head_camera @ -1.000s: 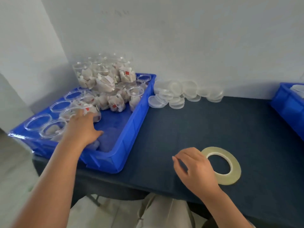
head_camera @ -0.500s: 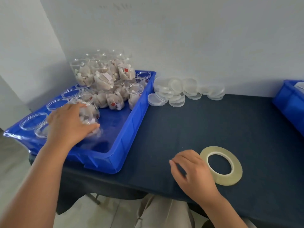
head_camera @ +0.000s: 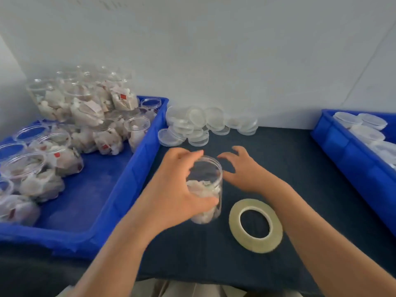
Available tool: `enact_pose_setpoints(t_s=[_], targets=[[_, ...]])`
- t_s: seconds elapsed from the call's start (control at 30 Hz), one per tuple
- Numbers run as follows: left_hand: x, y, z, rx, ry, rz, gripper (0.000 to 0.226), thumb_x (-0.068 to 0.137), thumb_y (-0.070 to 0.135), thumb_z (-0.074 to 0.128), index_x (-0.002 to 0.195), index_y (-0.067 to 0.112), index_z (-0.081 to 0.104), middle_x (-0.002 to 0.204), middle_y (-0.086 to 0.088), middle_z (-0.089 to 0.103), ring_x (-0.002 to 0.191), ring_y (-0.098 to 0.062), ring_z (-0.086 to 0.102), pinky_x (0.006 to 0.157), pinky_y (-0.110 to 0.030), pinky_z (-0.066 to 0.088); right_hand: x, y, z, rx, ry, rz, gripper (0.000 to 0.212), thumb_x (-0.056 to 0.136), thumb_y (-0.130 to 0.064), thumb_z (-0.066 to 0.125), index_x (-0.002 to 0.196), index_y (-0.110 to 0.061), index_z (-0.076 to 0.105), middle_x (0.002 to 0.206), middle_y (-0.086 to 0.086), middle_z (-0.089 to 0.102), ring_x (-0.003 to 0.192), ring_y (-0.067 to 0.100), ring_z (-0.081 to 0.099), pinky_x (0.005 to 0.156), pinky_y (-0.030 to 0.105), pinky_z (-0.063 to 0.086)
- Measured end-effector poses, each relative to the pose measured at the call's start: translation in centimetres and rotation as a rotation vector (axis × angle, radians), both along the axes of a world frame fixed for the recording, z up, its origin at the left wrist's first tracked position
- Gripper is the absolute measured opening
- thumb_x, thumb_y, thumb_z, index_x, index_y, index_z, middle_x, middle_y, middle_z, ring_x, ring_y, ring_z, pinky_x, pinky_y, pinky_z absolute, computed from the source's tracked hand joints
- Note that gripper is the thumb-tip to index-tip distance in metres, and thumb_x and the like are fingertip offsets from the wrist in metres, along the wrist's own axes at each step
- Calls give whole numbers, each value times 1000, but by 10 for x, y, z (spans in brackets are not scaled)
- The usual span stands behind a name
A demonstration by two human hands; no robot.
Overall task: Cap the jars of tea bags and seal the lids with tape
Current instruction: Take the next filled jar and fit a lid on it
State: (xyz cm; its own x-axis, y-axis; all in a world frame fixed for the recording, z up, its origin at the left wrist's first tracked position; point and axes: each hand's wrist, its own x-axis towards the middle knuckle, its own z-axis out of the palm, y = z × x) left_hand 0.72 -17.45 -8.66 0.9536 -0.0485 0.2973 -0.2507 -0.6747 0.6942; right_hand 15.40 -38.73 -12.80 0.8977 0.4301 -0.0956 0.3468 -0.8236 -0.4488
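Left hand [head_camera: 171, 189] grips an uncapped jar [head_camera: 205, 189] half full of tea bags, right hand [head_camera: 242, 168] spread wide beside it, holding nothing

Jar [head_camera: 206, 185] stands left of tape roll [head_camera: 255, 225].

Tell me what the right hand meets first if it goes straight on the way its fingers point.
Probably the jar that the left hand grips: the right hand aims left, at the jar's open rim. Depth is unclear; if it passed behind, the loose lids would come next.
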Motion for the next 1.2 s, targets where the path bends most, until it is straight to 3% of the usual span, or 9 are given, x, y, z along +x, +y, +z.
enact_pose_setpoints(t_s=[0.23, 0.4, 0.53, 0.67, 0.83, 0.9, 0.97, 1.07, 1.2], targets=[[25, -37, -73, -192, 66, 18, 106, 67, 60, 84, 156, 53, 26, 141, 47, 37, 134, 23, 38, 94, 3, 36, 97, 59, -24, -359, -300, 202, 36, 103, -18, 51, 135, -21, 66, 178, 6, -7, 163, 34, 0, 120, 59, 36], [26, -38, -87, -177, -40, -77, 86, 71, 48, 89, 144, 41, 44, 143, 28, 52, 134, -1, 56, 102, -12, 46, 146, 92, -43, -533, -323, 250, 45, 102, -13, 48, 143, -23, 65, 179, 4, 7, 164, 34, -1, 131, 49, 8], [31, -34, -97, -225, -52, -100, 84, 69, 34, 92, 141, 37, 48, 148, 18, 53, 136, -9, 57, 105, -24, 51, 162, 88, -48, -448, -423, 254, 35, 100, -12, 48, 120, -14, 77, 159, 6, 47, 154, 33, 29, 128, 46, 26], [33, -37, -102, -243, -93, -69, 80, 68, 34, 91, 137, 34, 51, 148, 16, 54, 135, -11, 59, 103, -27, 53, 158, 71, -44, -386, -548, 255, 28, 93, -8, 49, 100, -6, 76, 120, 4, 67, 115, 29, 57, 95, 41, 46], [29, -38, -102, -248, -24, -52, 84, 71, 40, 91, 142, 40, 46, 147, 19, 53, 137, -9, 56, 105, -31, 53, 108, 36, -29, 251, -587, 85, 20, 93, -1, 68, 100, -13, 82, 105, 0, 73, 94, 23, 69, 82, 40, 56], [25, -38, -99, -261, 34, -68, 91, 72, 40, 91, 147, 47, 40, 149, 23, 50, 142, -5, 51, 111, -32, 50, 75, 15, -16, 565, -407, -82, 26, 93, -7, 71, 98, -32, 78, 100, -14, 73, 93, 5, 70, 84, 33, 57], [22, -33, -96, -258, 80, -112, 108, 70, 45, 94, 155, 53, 29, 156, 32, 40, 148, 4, 40, 116, -21, 41, 36, -4, 1, 899, -131, -214, 29, 92, -19, 77, 110, -42, 72, 97, -10, 77, 95, 12, 77, 86, 35, 60], [15, -29, -80, -304, 118, -83, 131, 60, 62, 97, 159, 60, 11, 163, 43, 17, 152, 16, 18, 116, -12, 24, -24, -28, 20, 1340, 176, -351, 43, 84, -22, 84, 125, -26, 73, 102, 8, 79, 99, 24, 79, 82, 30, 63], [11, -32, -38, -69, -125, -57, 127, 67, 80, 80, 166, 44, 8, 175, 18, 10, 162, -5, 11, 122, -26, 25, -80, -34, 31, 1482, 353, -341, 40, 86, -18, 83, 124, -9, 75, 116, 16, 78, 98, 20, 78, 79, 25, 62]])
